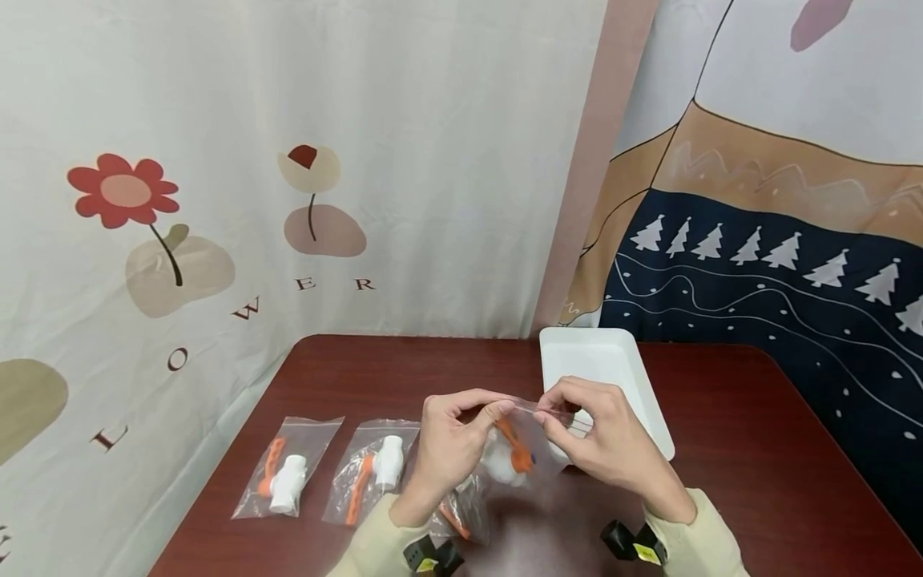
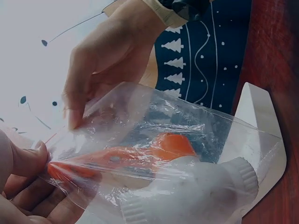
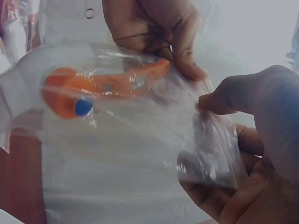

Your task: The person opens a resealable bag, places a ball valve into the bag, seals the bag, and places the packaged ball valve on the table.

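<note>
Both hands hold a clear zip bag (image 1: 544, 473) by its top edge above the table. Inside it is a white plastic ball valve (image 2: 196, 186) with an orange lever handle (image 2: 173, 145) and a blue spot (image 3: 84, 107) at the handle's hub. My left hand (image 1: 454, 437) pinches one end of the bag's mouth between thumb and fingers. At the other end, my right hand (image 1: 609, 433) pinches the edge, thumb against fingers, with more fingers behind the film in the right wrist view. The bag hangs below the hands, the valve towards its bottom.
Two bagged valves lie on the left of the dark red table (image 1: 721, 401): one valve (image 1: 288, 483) at far left, another valve (image 1: 389, 462) beside it. A third bag (image 1: 472, 513) is partly hidden by the left hand. A white tray (image 1: 594, 353) stands behind the right hand.
</note>
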A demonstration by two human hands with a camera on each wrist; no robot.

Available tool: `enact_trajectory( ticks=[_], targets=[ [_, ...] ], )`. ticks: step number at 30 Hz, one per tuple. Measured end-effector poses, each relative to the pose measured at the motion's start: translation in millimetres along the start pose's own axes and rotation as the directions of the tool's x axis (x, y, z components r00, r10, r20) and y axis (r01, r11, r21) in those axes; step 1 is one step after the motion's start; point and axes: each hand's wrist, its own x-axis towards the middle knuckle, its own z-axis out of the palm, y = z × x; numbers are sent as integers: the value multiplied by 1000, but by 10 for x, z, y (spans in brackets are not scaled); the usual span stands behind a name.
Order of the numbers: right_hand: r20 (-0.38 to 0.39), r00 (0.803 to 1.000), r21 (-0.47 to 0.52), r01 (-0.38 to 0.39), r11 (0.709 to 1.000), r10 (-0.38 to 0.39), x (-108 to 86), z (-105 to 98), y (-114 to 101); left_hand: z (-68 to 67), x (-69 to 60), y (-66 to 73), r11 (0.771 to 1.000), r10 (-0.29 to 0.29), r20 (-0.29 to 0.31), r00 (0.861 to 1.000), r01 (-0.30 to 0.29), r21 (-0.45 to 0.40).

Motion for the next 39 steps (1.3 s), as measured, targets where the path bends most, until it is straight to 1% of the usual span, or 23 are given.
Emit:
enact_trajectory(
  ticks=[3,7,13,19,23,27,31,34,36,37,39],
  targets=[
    [1,1000,-14,9,1000,-9,12,-37,11,-38,29,12,999,-34,-23,999,34,-10],
    [10,1000,-32,2,1000,-1,27,-101,23,-107,60,1,999,-37,-36,999,36,-26],
    [11,1000,-46,-9,999,10,20,-200,75,-179,104,7,997,-25,-28,999,23,-79],
    [-6,1000,-62,12,998,-13,5,-290,111,-201,136,6,993,-36,-30,999,32,-113],
    [-5,1000,-72,6,997,-6,-2,-327,136,-186,132,-13,990,-67,-25,997,63,-123],
    [26,998,-57,-57,997,59,-9,-310,155,-172,111,-30,989,-88,-37,995,83,-122],
    [78,986,15,-150,989,148,-2,-229,192,-168,103,-47,986,-87,-42,995,80,-146],
    [147,972,101,-201,974,186,5,-125,240,-166,101,-62,982,-86,-25,996,81,-170],
    [191,962,146,-226,963,197,5,-54,268,-166,101,-69,981,-86,-6,996,84,-172],
    [205,956,165,-244,956,209,6,-23,278,-167,104,-74,983,-89,-1,996,87,-163],
    [211,947,201,-284,938,242,7,27,290,-169,121,-84,981,-97,12,995,98,-167]
  ],
)
